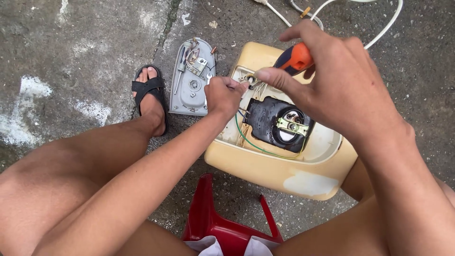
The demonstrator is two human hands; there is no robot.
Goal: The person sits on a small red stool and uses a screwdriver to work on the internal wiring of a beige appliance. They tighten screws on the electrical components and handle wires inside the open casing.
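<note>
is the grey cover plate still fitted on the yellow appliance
No, the grey cover plate lies on the concrete ground beside the yellow appliance.

Screwdriver tip hidden; white cable cut off.

Left grip (fisted) — right grip pinching

cream-yellow appliance housing, orange and dark blue screwdriver handle, red stool, black sandal, grey cover plate
</note>
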